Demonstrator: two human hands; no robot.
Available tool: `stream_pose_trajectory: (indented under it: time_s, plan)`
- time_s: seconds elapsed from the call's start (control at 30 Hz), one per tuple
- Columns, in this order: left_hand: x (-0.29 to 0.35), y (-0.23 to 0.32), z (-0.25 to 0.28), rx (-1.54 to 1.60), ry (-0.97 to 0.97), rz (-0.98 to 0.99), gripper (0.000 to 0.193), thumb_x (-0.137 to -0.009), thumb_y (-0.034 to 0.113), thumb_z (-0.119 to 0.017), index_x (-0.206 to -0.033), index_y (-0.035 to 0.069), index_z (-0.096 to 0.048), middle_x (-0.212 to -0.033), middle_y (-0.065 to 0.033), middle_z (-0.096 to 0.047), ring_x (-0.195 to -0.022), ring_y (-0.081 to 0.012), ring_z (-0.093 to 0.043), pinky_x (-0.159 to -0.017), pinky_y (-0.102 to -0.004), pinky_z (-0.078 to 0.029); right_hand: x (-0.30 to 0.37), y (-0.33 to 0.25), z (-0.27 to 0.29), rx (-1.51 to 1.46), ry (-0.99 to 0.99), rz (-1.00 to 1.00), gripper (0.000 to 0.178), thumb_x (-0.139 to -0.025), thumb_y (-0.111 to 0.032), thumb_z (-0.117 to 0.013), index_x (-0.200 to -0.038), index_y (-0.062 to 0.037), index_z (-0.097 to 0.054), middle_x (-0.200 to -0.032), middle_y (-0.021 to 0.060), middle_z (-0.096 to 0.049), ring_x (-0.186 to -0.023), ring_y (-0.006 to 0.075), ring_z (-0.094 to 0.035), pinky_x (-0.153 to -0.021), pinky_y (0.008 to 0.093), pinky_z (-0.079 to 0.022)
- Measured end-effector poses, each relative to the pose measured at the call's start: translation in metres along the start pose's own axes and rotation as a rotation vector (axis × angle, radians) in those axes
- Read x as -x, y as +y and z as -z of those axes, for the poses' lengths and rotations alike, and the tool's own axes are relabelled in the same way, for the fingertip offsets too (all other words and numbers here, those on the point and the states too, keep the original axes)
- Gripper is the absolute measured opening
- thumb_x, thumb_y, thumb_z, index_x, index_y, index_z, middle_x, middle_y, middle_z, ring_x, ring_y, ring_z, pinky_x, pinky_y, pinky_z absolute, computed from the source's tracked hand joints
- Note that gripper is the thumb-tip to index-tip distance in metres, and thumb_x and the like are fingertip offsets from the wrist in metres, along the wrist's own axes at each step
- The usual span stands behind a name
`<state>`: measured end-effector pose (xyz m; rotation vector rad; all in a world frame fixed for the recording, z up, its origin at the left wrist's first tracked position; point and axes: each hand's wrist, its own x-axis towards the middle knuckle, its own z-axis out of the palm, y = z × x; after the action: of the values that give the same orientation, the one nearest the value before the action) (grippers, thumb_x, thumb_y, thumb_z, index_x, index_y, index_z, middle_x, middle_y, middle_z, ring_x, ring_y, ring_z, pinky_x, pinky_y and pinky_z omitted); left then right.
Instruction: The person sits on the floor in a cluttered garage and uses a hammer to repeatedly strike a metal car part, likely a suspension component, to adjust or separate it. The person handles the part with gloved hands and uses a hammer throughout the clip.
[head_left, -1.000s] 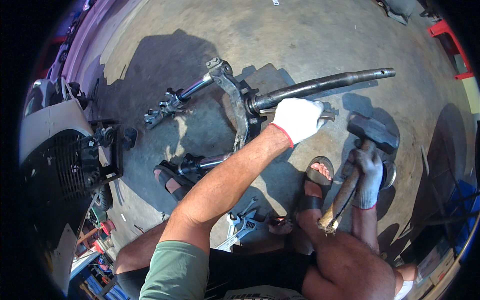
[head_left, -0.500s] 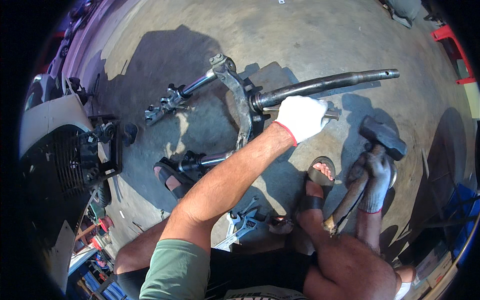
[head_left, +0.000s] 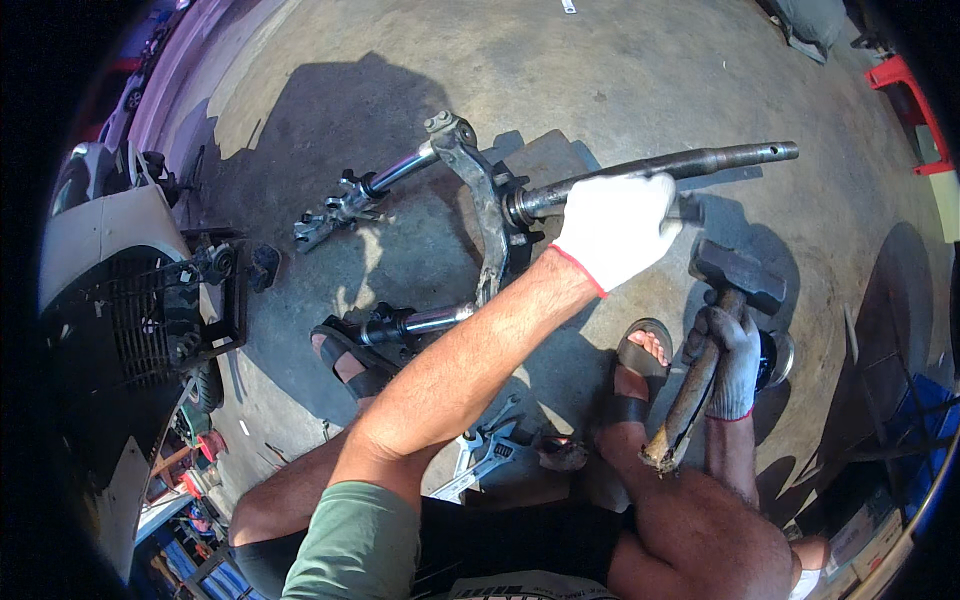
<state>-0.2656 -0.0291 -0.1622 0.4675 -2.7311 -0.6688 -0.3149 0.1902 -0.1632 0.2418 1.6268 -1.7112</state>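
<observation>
In front of me a motorcycle front fork lies on the floor, its steering stem [head_left: 735, 157] pointing right from the curved lower yoke [head_left: 487, 205]. My left hand [head_left: 612, 230], in a white glove with a red cuff, is closed around a short steel chisel [head_left: 690, 210]. Its thick end sticks out on the right; the other end is hidden by the hand, close to the bearing seat [head_left: 520, 207] at the stem's base. My right hand [head_left: 735, 360], in a dirty glove, grips a sledgehammer [head_left: 740, 275] by its worn wooden handle, head up and apart from the chisel.
Several wrenches [head_left: 485, 450] lie between my feet. A sandalled foot [head_left: 640, 365] is near the hammer, with a round dark part [head_left: 780, 358] beside my right hand. A white vehicle body [head_left: 120, 240] stands left, a red stool [head_left: 910, 110] far right.
The chisel and my left hand have shifted right, away from the stem's base. The hammer head has moved slightly left and its handle has tilted with it.
</observation>
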Motion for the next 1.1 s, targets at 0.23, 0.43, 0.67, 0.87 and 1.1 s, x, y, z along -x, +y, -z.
stream_pose_trajectory:
  time_s: [0.23,0.43,0.67,0.87,1.1]
  plan:
    - [-0.039,-0.026,-0.001,-0.019,0.121,0.320,0.029,-0.087,0.032,-0.066,-0.095,0.004,-0.065,-0.082,-0.0194,-0.069,-0.082,-0.0365,-0.070,-0.072,-0.0459,-0.054,0.003,0.009,-0.001,0.031,-0.022,-0.035,0.025,-0.088,-0.012,-0.059,-0.108,0.0033,-0.056,-0.074,0.0078,-0.059,-0.052,0.0169,-0.058,-0.046,0.0292,-0.051]
    - [-0.042,-0.041,-0.011,-0.034,0.076,0.441,0.031,-0.088,0.034,-0.067,-0.095,0.004,-0.066,-0.085,-0.0183,-0.070,-0.085,-0.0371,-0.070,-0.075,-0.0466,-0.054,0.004,0.012,-0.007,0.064,-0.071,-0.032,0.031,-0.087,-0.015,-0.060,-0.113,0.0020,-0.057,-0.077,0.0074,-0.060,-0.054,0.0166,-0.059,-0.047,0.0289,-0.050]
    - [-0.045,-0.050,-0.019,-0.016,0.181,0.464,0.030,-0.088,0.035,-0.067,-0.095,0.005,-0.066,-0.085,-0.0180,-0.071,-0.084,-0.0372,-0.070,-0.074,-0.0470,-0.054,-0.009,0.001,-0.002,0.161,-0.054,0.102,0.035,-0.087,-0.017,-0.064,-0.116,0.0009,-0.056,-0.080,0.0063,-0.060,-0.056,0.0163,-0.059,-0.050,0.0279,-0.050]
    - [-0.051,-0.046,-0.020,0.032,0.179,0.472,0.030,-0.088,0.034,-0.067,-0.095,0.005,-0.065,-0.085,-0.0176,-0.070,-0.083,-0.0373,-0.070,-0.073,-0.0472,-0.054,-0.037,-0.111,-0.020,0.384,-0.220,0.282,0.035,-0.087,-0.026,-0.068,-0.111,-0.0019,-0.058,-0.080,0.0049,-0.061,-0.060,0.0136,-0.060,-0.049,0.0260,-0.050]
    - [-0.049,-0.047,-0.017,0.023,0.192,0.471,0.030,-0.088,0.034,-0.068,-0.095,0.005,-0.066,-0.084,-0.0174,-0.071,-0.082,-0.0364,-0.070,-0.072,-0.0464,-0.055,-0.105,-0.204,-0.082,0.517,-0.440,0.242,0.024,-0.094,-0.024,-0.063,-0.104,-0.0016,-0.066,-0.078,0.0020,-0.063,-0.059,0.0096,-0.057,-0.049,0.0222,-0.044]
